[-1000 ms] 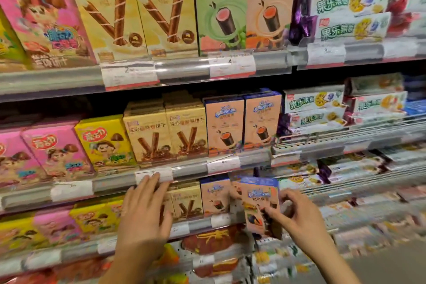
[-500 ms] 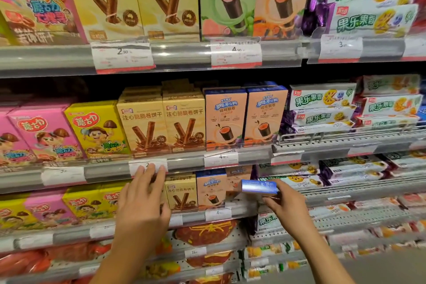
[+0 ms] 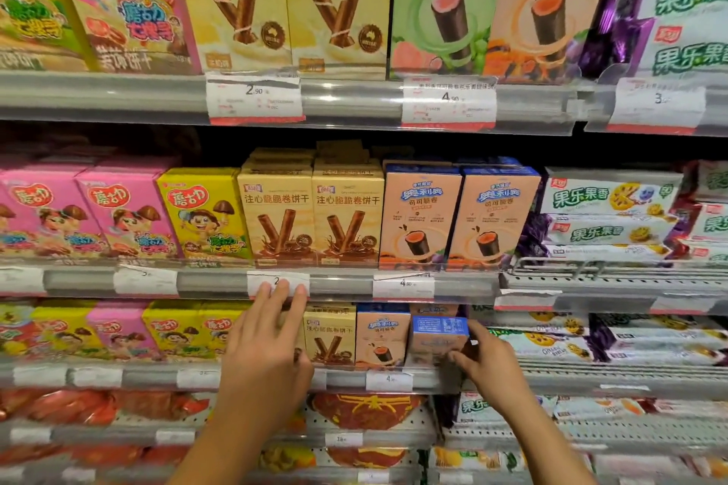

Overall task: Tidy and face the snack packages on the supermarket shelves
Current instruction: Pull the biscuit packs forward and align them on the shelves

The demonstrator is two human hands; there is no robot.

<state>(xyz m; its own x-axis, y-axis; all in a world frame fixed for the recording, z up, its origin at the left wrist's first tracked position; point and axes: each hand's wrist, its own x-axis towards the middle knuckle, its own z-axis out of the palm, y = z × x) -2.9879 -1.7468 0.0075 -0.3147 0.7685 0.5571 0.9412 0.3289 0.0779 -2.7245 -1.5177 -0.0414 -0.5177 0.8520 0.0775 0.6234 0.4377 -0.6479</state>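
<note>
My right hand point(image 3: 486, 364) grips a peach-and-blue cocoa roll box point(image 3: 439, 337) on the third shelf, tilted with its blue top showing, beside an upright box of the same kind point(image 3: 381, 339). My left hand point(image 3: 268, 350) lies flat with straight fingers against a tan wafer roll box that it mostly hides, fingertips reaching the price rail above. Just right of that hand stands another tan wafer roll box point(image 3: 330, 339).
The shelf above holds pink and yellow mushroom biscuit boxes point(image 3: 126, 209), tan wafer boxes point(image 3: 311, 217) and peach cocoa roll boxes point(image 3: 459, 217). Purple-and-white fruit biscuit packs point(image 3: 606, 217) fill the right side. Price rails point(image 3: 402, 283) front each shelf. Red packs lie on the shelves below.
The right hand carried the peach-and-blue box from in front of the shelf into the row and turned it more upright. The left hand stayed on the wafer box.
</note>
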